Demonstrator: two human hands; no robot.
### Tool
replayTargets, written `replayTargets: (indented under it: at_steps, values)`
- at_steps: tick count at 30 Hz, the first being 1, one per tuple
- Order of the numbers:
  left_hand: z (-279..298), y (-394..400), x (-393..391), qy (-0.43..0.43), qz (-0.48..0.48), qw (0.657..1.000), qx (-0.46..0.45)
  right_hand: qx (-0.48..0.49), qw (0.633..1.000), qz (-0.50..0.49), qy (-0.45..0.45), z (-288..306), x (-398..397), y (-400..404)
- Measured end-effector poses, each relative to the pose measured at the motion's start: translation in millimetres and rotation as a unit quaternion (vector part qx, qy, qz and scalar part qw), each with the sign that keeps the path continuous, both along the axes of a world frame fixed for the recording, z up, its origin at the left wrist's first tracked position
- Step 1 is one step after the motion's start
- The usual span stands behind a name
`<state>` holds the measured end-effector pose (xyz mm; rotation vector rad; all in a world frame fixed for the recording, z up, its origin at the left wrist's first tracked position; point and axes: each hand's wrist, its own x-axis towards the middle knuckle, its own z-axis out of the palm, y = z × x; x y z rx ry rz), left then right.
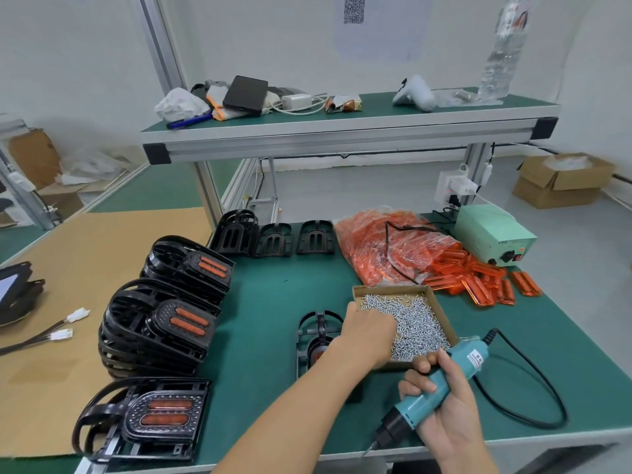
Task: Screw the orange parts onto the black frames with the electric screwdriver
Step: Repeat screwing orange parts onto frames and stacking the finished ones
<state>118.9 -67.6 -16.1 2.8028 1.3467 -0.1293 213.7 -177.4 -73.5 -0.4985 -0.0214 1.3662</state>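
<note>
Progress looks to be somewhere in the middle of the batch. Left of the cardboard screw tray (441, 314), two stacks of finished black frames (160, 328) (189, 265) show orange parts seated in their faces, and one more finished frame (150, 417) lies alone nearer the front edge of the green worktop (270, 282). Just left of the tray, touching or nearly so, lies the frame in hand (316, 340), with a bit of orange showing in its middle; the left forearm covers much of it, so whether any screw is already in cannot be told. The left hand (367, 331) reaches into the tray among the loose screws (415, 328); its fingers are curled down into the pile and hidden, so whether they pinch a screw I cannot tell. The right hand (444, 401), in front of the tray, has its fingers wrapped around the teal electric screwdriver (431, 393), bit pointing down toward the worktop's front edge. Behind the tray, three bare frames (273, 239) wait in a row, and to the tray's right and rear a plastic bag of orange parts (386, 248) spills loose pieces (485, 280) beside the screwdriver's power supply (492, 234). By that stock, plenty of work is likely left.
</note>
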Motion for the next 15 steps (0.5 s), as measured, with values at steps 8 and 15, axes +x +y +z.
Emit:
replayTargets:
  at_steps: [8,15]
  values:
    - [-11,2,-5,-0.078,0.013,0.996,-0.038,-0.002,1.000,0.006,-0.007,0,0,-1]
    - [-25,-3,-19,-0.222,0.019,0.973,-0.059,-0.004,1.000,0.012,-0.015,4,-1,-1]
